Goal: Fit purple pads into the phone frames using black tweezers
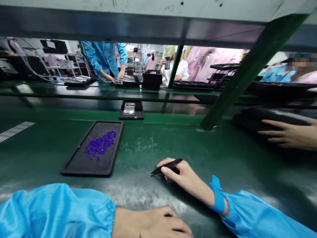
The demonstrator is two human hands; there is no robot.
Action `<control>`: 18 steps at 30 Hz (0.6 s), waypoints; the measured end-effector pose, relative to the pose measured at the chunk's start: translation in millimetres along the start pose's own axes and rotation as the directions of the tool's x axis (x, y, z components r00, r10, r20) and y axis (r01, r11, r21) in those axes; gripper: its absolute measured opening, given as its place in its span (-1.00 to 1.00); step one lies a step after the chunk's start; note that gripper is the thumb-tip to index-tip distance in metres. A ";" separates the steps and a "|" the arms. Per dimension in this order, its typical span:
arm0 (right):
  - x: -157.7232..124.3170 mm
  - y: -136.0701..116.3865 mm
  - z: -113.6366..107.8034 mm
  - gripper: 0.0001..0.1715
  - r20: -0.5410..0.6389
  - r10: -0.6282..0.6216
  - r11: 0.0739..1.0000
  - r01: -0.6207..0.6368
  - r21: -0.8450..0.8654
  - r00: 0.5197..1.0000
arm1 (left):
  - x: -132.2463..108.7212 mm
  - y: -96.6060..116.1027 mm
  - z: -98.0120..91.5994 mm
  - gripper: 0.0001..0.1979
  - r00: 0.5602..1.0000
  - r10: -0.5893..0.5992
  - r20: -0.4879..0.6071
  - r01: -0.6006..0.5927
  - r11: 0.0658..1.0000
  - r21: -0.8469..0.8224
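Blue-sleeved hands [151, 222] angle inward, 1 (the right [180, 172]) pinching tweezers [172, 164].

The bottom edge crops the left hand [148, 223], so I cannot tell what its fingertips touch. The right hand [182, 175] hides part of the tweezers [176, 163] from me. I find the purple bits [101, 145] too small to identify. A co-worker's hand [292, 135], blurred, runs off the right edge; the black stack [252, 120] there blurs too.
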State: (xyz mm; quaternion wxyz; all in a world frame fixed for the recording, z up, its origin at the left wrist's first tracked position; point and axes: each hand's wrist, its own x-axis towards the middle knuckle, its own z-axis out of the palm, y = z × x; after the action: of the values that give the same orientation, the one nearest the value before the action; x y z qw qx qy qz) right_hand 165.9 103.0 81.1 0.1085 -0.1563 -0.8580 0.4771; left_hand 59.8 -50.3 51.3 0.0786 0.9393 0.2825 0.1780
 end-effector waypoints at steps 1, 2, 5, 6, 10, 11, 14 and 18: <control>-0.6 0.3 0.4 -0.64 -0.002 0.003 1.000 -0.003 0.007 1.000 | 1.1 0.3 2.5 -0.57 1.000 -0.022 -0.009 0.022 0.999 -0.027; -1.1 0.8 0.8 -0.65 -0.002 0.006 1.000 -0.006 0.016 1.000 | 2.1 0.5 5.4 -0.57 0.999 -0.041 -0.021 0.040 0.998 -0.055; -2.9 2.8 2.4 -0.66 -0.006 0.011 0.999 -0.011 0.049 1.000 | 4.0 0.6 14.9 -0.57 0.994 -0.090 -0.065 0.082 0.990 -0.115; -3.4 3.5 2.9 -0.66 -0.007 0.013 0.998 -0.013 0.055 1.000 | 4.4 0.5 17.9 -0.57 0.993 -0.091 -0.079 0.081 0.989 -0.120; -4.8 4.5 4.4 -0.68 -0.012 0.004 0.999 -0.003 0.053 1.000 | 5.1 -0.4 28.0 -0.58 0.985 -0.086 -0.149 0.071 0.992 -0.107; -5.0 4.2 4.5 -0.68 -0.012 0.000 0.998 0.000 0.055 1.000 | 5.0 -0.8 30.5 -0.59 0.982 -0.087 -0.166 0.070 0.992 -0.106; -5.3 3.3 4.4 -0.70 -0.008 0.002 0.997 -0.001 0.074 1.000 | 4.2 -2.4 39.5 -0.61 0.972 -0.080 -0.222 0.059 0.993 -0.102; -5.2 5.5 4.5 -0.72 0.003 -0.011 0.996 0.011 0.083 1.000 | 2.1 -4.6 50.9 -0.65 0.971 -0.078 -0.227 0.053 0.992 -0.114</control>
State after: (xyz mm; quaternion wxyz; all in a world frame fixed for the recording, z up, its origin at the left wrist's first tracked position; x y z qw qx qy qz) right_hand 170.2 100.3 73.9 0.1160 -0.1461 -0.8385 0.5120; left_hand 78.3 -47.7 3.7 0.1015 0.8968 0.3105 0.2983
